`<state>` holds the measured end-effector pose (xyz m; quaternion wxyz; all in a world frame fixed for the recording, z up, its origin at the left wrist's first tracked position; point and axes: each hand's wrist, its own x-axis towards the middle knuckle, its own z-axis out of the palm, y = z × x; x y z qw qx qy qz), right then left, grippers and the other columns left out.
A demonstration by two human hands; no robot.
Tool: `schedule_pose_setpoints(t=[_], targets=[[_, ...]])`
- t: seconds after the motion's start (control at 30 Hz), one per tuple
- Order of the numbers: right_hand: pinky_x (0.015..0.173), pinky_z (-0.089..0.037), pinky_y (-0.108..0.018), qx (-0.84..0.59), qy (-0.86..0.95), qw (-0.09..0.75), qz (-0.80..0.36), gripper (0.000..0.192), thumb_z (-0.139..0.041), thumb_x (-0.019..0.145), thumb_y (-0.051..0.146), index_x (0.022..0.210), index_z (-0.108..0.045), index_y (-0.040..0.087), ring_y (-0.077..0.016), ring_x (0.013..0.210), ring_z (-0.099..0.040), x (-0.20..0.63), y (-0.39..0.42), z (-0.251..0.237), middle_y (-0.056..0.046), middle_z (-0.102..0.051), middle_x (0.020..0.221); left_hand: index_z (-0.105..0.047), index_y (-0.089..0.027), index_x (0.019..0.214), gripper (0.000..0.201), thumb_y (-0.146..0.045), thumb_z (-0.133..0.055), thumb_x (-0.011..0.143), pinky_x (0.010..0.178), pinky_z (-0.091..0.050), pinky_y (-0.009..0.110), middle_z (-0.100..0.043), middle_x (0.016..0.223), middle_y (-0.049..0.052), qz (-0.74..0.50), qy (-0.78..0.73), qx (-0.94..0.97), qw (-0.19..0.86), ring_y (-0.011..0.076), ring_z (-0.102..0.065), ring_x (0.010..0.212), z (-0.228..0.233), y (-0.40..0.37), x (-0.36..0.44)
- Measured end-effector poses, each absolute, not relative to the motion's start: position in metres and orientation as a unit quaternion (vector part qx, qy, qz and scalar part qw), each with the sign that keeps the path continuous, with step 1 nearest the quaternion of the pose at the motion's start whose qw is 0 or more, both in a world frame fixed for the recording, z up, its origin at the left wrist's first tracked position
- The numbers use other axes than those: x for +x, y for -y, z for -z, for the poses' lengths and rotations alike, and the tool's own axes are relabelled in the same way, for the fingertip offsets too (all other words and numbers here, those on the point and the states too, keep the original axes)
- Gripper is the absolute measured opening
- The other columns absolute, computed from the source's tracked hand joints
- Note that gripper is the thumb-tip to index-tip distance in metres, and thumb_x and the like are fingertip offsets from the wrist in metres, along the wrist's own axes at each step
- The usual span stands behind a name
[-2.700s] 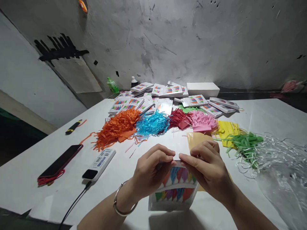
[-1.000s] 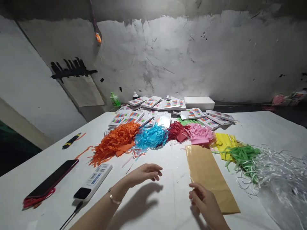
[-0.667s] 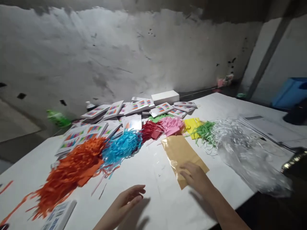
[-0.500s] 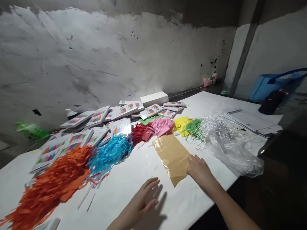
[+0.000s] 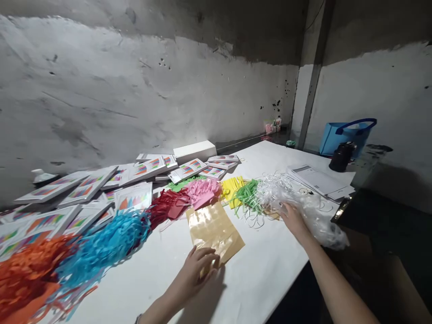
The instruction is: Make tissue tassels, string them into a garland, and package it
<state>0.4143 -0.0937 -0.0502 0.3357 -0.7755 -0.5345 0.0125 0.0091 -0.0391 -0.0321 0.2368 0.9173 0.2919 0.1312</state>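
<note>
My left hand (image 5: 199,271) hovers at the near edge of a glossy tan sheet (image 5: 216,229), fingers slightly curled and apart from the thumb, holding nothing I can see. My right hand (image 5: 294,221) reaches to a loose pile of thin white strings (image 5: 273,188) and a crumpled clear plastic bag (image 5: 324,220). Its fingers are stretched out; the tips touch or nearly touch the strings. A small tan piece (image 5: 272,214) shows under the strings beside those fingertips. Along the sheet's far side lie pink (image 5: 203,191), yellow (image 5: 232,189) and green (image 5: 248,195) paper tassels.
Dark red (image 5: 168,204), blue (image 5: 104,238) and orange (image 5: 30,270) tassels spread leftward. Behind them are several flat printed boxes (image 5: 145,171) and a white box (image 5: 195,151). White papers (image 5: 315,177), a black bottle (image 5: 341,157) and a blue bag (image 5: 332,135) stand right. The white table (image 5: 256,270) ends at lower right.
My right hand has left the tan sheet's right edge and moved right to the strings. My left hand has come over the sheet's near edge. The view has turned right.
</note>
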Motion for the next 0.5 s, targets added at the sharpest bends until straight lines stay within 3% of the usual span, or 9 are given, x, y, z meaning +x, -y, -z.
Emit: schedule_pose_setpoints(t=[0.07, 0.13, 0.27, 0.4, 0.5], targets=[[0.102, -0.048, -0.050, -0.771, 0.559, 0.306, 0.007, 0.028, -0.061, 0.098, 0.033, 0.122, -0.063, 0.018, -0.0249, 0.117, -0.059, 0.423, 0.090, 0.046, -0.009, -0.061, 0.129, -0.067, -0.028, 0.120, 0.033, -0.044, -0.048, 0.098, 0.100, -0.052, 0.045, -0.064, 0.130, 0.016, -0.154, -0.286, 0.907, 0.266, 0.0305, -0.061, 0.119, 0.023, 0.031, 0.019], [0.108, -0.041, -0.049, -0.759, 0.592, 0.271, 0.019, 0.023, -0.058, 0.098, 0.024, 0.118, -0.067, 0.019, -0.0264, 0.124, -0.055, 0.419, 0.083, 0.043, -0.011, -0.061, 0.132, -0.066, -0.025, 0.122, 0.034, -0.042, -0.046, 0.100, 0.097, -0.055, 0.042, -0.063, 0.131, 0.016, -0.170, -0.273, 0.908, 0.270, 0.0292, -0.062, 0.119, 0.017, 0.020, 0.036], [0.115, -0.030, -0.046, -0.730, 0.649, 0.213, 0.031, 0.041, -0.057, 0.094, 0.016, 0.133, -0.062, 0.027, -0.0292, 0.140, -0.039, 0.411, 0.059, 0.044, -0.008, -0.045, 0.155, -0.066, -0.021, 0.119, 0.030, -0.035, -0.048, 0.099, 0.098, -0.055, 0.041, -0.065, 0.127, 0.015, -0.161, -0.239, 0.930, 0.227, 0.0260, -0.064, 0.115, 0.012, -0.007, 0.080], [0.110, -0.038, -0.040, -0.718, 0.675, 0.167, 0.028, 0.050, -0.060, 0.094, 0.025, 0.143, -0.053, 0.034, -0.0276, 0.142, -0.039, 0.425, 0.036, 0.051, -0.002, -0.031, 0.163, -0.066, -0.019, 0.119, 0.026, -0.026, -0.054, 0.096, 0.099, -0.055, 0.039, -0.065, 0.126, 0.014, -0.152, -0.229, 0.941, 0.196, 0.0238, -0.065, 0.114, 0.018, -0.035, 0.128], [0.107, -0.043, -0.044, -0.725, 0.671, 0.150, 0.038, 0.041, -0.059, 0.098, 0.030, 0.138, -0.056, 0.029, -0.0268, 0.133, -0.050, 0.437, 0.023, 0.055, -0.007, -0.041, 0.157, -0.063, -0.018, 0.124, 0.030, -0.020, -0.058, 0.094, 0.105, -0.051, 0.044, -0.060, 0.133, 0.016, -0.157, -0.245, 0.944, 0.154, 0.0273, -0.060, 0.122, 0.028, -0.058, 0.166]])
